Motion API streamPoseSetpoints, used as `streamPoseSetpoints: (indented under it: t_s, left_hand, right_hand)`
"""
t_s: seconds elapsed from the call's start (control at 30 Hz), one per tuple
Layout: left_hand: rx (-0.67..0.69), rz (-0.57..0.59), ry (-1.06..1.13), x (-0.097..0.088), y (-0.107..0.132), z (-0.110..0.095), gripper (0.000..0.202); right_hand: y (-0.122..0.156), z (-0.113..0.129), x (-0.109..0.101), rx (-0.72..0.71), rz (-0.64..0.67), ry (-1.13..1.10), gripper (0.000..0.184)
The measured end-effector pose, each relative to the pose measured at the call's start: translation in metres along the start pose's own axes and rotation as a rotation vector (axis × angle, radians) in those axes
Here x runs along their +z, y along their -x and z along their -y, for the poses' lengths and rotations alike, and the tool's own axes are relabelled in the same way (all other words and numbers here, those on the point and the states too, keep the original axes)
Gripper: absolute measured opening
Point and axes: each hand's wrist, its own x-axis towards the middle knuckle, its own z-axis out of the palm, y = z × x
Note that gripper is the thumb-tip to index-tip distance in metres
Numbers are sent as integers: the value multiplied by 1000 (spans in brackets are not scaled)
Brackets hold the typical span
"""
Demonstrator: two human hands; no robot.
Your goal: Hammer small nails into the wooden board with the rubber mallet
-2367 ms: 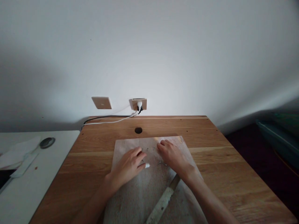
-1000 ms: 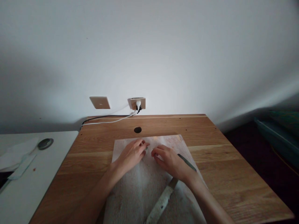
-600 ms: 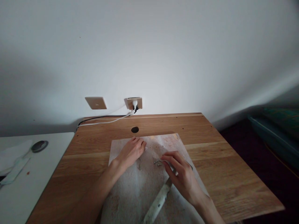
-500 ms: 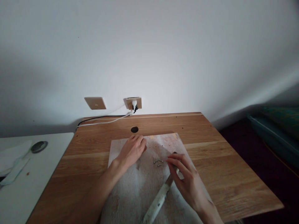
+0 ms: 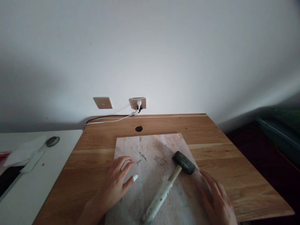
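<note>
A speckled board (image 5: 131, 203) lies on the wooden table, with a row of small dark holes near its far edge. My left hand (image 5: 114, 179) hovers over its left side, fingers apart and holding nothing; something white shows at the thumb tip. Beyond those fingertips lie small shiny metal pieces (image 5: 142, 155), too small to name. Several thin screws or nails (image 5: 161, 160) form a loose group mid-board. Diagonally across the board rests a mallet (image 5: 161, 195) with a black head and worn pale handle. My right hand (image 5: 217, 198) lies along the board's right edge, fingers extended, without the mallet.
The wooden table (image 5: 243, 184) has a cable hole (image 5: 138, 128) near the wall. Cables run left from a wall socket (image 5: 142, 103). A white table (image 5: 67, 143) adjoins on the left, bearing a dark round object (image 5: 52, 141) and a dark flat device (image 5: 9, 181).
My left hand has drawn back toward me and opened. My right hand has left the screws and moved right to the board's edge, uncovering the mallet head. The view has shifted slightly left.
</note>
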Motion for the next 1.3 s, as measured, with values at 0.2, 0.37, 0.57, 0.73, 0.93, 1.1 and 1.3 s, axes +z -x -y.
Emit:
streamPoseSetpoints:
  t_s: [0.2, 0.37, 0.57, 0.73, 0.93, 1.1, 1.3]
  left_hand:
    - [-144, -29, -96, -6, 70, 17, 29]
    - [-245, -9, -135, -10, 107, 28, 43]
    - [-313, -34, -196, -22, 134, 41, 47]
    - [-463, -74, -201, -39, 143, 53, 47]
    - [-597, -220, -160, -59, 149, 64, 50]
    - [-691, -289, -117, -76, 160, 72, 48]
    - [-729, -472, -211, -98, 162, 65, 39]
  right_hand:
    - [7, -5, 5, -46, 66, -37, 45]
    - [10, 9, 9, -131, 80, -99, 39]
    - [12, 50, 23, -154, 120, -169, 35]
    - [4, 96, 36, -163, 91, -228, 28]
    - [-1, 152, 53, -164, 128, -277, 25]
    - [-3, 188, 65, -168, 165, -304, 22]
    - [-6, 218, 75, -162, 204, -410, 23]
